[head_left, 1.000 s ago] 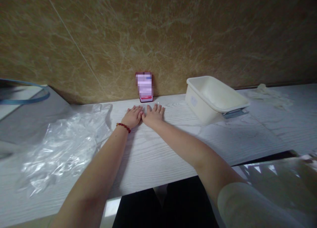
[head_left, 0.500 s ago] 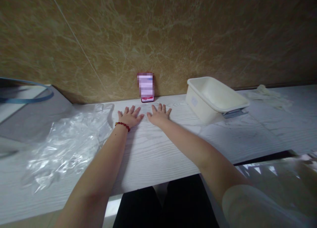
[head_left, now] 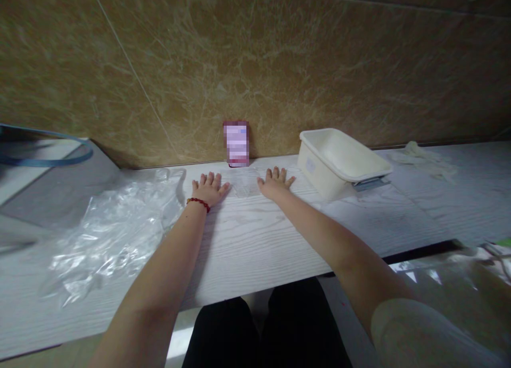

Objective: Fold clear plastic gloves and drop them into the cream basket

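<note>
A brown marbled wall point(head_left: 279, 64), glossy and veined, with one thin diagonal seam, fills the upper half of the scene. Below it runs a long white table point(head_left: 247, 240) with a printed wood grain, matt and pale.

On its left part lies a big sheet of clear plastic wrap point(head_left: 115, 229), crumpled and shiny, catching the light in creases. To the right stands a cream plastic tub point(head_left: 339, 163), rectangular with rounded corners and a thick rim, sitting on something flat and grey that pokes out beneath it. Further right, a limp pale cloth point(head_left: 423, 157) lies against the wall.

Both bare forearms stretch out over the table. The left hand point(head_left: 208, 188) lies flat, palm down, fingers spread, resting on the table beside the edge of the plastic wrap; a red bead bracelet point(head_left: 198, 202) circles the wrist. The right hand point(head_left: 275, 181) lies likewise flat and spread, near the tub. The hands are well apart and grip nothing. Between them is a small, thin clear sheet point(head_left: 244, 182), hard to make out; whether the fingertips touch it I cannot tell.

A small phone point(head_left: 237, 143) leans upright against the wall, just behind that gap.
</note>
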Available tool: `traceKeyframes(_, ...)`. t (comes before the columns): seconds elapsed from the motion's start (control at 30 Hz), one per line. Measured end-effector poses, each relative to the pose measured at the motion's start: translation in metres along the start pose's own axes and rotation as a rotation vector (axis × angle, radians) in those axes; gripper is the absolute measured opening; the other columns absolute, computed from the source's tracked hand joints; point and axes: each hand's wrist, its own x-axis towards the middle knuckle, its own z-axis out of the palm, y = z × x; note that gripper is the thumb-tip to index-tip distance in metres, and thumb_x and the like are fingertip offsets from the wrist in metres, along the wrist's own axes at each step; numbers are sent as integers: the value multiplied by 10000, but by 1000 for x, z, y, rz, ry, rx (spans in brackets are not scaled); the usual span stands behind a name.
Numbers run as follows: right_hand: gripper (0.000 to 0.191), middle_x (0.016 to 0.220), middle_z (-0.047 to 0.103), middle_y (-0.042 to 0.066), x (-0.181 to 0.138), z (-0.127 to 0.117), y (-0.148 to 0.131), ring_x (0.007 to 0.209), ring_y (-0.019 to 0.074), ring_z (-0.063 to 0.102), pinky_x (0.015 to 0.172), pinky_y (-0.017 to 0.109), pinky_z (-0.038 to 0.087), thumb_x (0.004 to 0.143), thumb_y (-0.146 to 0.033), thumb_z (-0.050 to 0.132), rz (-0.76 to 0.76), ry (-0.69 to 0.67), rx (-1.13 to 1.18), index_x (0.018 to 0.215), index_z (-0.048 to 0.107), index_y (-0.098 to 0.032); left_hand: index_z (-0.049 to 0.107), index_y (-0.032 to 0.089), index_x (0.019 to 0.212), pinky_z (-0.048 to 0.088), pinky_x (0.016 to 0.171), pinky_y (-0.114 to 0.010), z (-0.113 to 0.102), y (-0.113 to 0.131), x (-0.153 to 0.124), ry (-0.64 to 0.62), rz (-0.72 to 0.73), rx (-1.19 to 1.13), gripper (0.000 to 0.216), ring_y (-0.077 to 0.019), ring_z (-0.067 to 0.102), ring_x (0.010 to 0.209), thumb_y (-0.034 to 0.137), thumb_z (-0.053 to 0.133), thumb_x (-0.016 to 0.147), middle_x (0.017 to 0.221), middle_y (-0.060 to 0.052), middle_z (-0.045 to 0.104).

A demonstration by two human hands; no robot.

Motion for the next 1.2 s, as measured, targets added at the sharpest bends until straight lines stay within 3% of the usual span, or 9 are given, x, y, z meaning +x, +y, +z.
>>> traceKeyframes(0.07,564,1384,252,130,-3,-9,11,1269,336,146,945,607,107,837,-499,248,-95,61,33,1294,361,-189,237,162,1351,171,997,-504,-4,1,-2,79,-12,-23,622,-295,193,1282,505,186,834,1394,-127,267)
traceKeyframes(0.17,400,1197,483,100,-9,-22,27,1134,205,399,969,374,264,824,-401,392,-509,77,94,1128,541,-188,262,73,1327,209,1007,-433,-11,8,-6,227,0,-24,551,-257,287,1248,358,212,858,1327,-164,373)
traceKeyframes(0.3,266,1066,566,52,-20,-29,34,993,146,484,902,254,317,789,-304,487,-888,49,49,973,636,-183,365,94,1270,238,1007,-369,-12,25,-13,151,213,20,476,-215,388,1186,250,275,830,1272,-134,451)
traceKeyframes(0.43,229,1006,606,51,-27,-28,26,977,176,486,864,286,317,805,-270,467,-901,49,-63,893,661,-187,369,95,1270,236,1011,-375,-5,42,-22,56,365,39,499,-224,333,1228,271,330,805,1323,-135,390)
traceKeyframes(0.63,224,939,621,82,-25,-19,19,917,175,508,833,276,321,819,-207,437,-913,104,-112,869,644,-139,365,55,1267,240,1009,-392,-2,58,-33,20,360,24,523,-248,331,1227,293,349,801,1317,-163,389)
traceKeyframes(0.83,157,913,600,77,-21,-18,21,897,159,506,795,258,356,796,-182,467,-906,196,-2,851,609,-141,364,44,1264,250,1004,-391,0,66,-34,87,382,-25,580,-261,345,1215,369,408,786,1298,-171,412)
traceKeyframes(0.97,126,901,600,70,-21,-20,21,905,170,506,818,283,367,773,-169,480,-927,272,158,821,596,-151,405,70,1243,268,993,-387,2,69,-26,135,354,-79,460,-245,366,1204,252,367,822,1287,-157,432)
traceKeyframes(1.1,179,983,589,75,-20,-22,28,983,184,489,890,341,346,784,-255,483,-872,346,510,912,573,-167,480,127,1191,342,932,-380,-8,65,-21,134,306,-347,387,-232,485,1095,217,331,846,1182,-139,536)
traceKeyframes(1.2,331,1102,541,88,-19,-30,38,1054,185,461,901,360,348,788,-403,471,-631,332,889,1033,517,-185,571,119,1071,388,888,-366,-29,58,-27,37,266,-865,369,-229,533,1024,325,361,848,1081,-135,600)
